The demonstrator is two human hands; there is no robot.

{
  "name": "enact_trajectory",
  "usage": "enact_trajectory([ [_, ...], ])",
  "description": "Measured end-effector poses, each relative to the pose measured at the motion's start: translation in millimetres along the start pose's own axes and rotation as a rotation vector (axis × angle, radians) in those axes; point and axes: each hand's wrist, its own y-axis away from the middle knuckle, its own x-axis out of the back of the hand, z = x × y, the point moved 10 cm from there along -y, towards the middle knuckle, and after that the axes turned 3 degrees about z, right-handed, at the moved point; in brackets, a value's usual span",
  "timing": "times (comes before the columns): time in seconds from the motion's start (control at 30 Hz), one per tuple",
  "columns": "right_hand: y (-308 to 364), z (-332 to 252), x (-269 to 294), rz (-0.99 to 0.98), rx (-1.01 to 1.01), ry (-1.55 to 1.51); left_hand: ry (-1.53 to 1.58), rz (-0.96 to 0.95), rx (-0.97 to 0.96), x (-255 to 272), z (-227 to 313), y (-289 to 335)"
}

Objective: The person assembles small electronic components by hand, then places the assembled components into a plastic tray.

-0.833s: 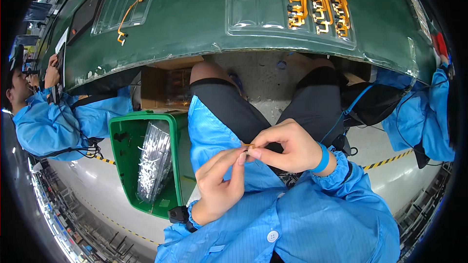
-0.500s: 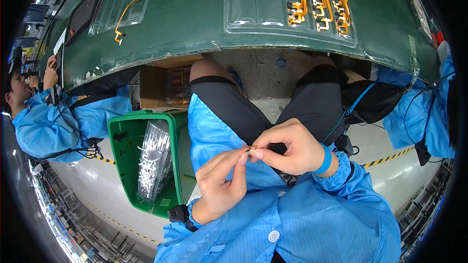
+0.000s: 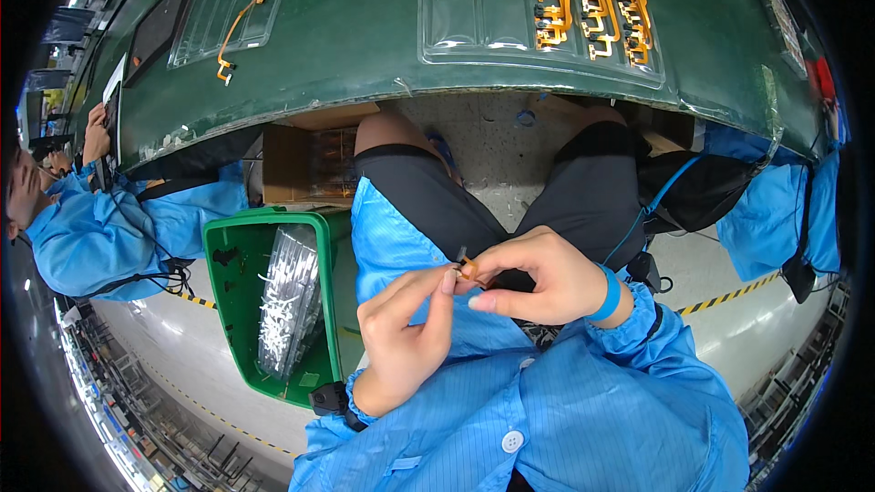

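Above my lap, my left hand (image 3: 406,321) is closed, pinching a small orange flex cable (image 3: 470,267) between thumb and fingertips. A short dark piece (image 3: 462,253) sticks up at the cable's far side; its kind is too small to tell. My right hand (image 3: 551,278), with a blue wrist band (image 3: 608,296), comes in from the right. Its index fingertip is at the cable, while its thumb stands apart below, leaving a gap between them. Part of the cable is hidden behind the fingertips.
On the green table (image 3: 346,46), a clear tray (image 3: 453,32) holds several orange flex cables (image 3: 597,9). Another cable (image 3: 239,27) lies across a clear tray at left. A green bin (image 3: 337,337) with clear plastic trays (image 3: 292,301) stands left of my legs. A co-worker (image 3: 100,228) sits further left.
My right thumb has moved away from the index finger, and more of the orange cable shows between the hands. My left hand has shifted slightly left and still pinches it.
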Motion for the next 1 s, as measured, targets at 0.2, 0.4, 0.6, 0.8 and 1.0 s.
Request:
enact_trajectory([
  [0.2,2.0,2.2,1.9,0.036,0.018,0.023,-0.085,0.106,-0.174,-0.5,6.1,4.0],
  [0.4,4.1,-4.0,5.8,0.137,0.040,0.183,-0.398,0.151,-0.481,-8.6,29.4,15.9],
  [0.6,9.3,-23.2,-1.9,0.149,0.291,0.465,-0.370,0.140,-0.395,-9.2,23.8,9.8],
  [0.8,9.7,-17.6,-4.2,0.085,0.238,0.475,-0.316,0.103,-0.281,-4.5,19.3,4.1],
  [1.0,3.2,9.7,1.5,-0.097,-0.005,-0.129,0.050,-0.005,0.027,14.4,-19.0,-1.9],
])
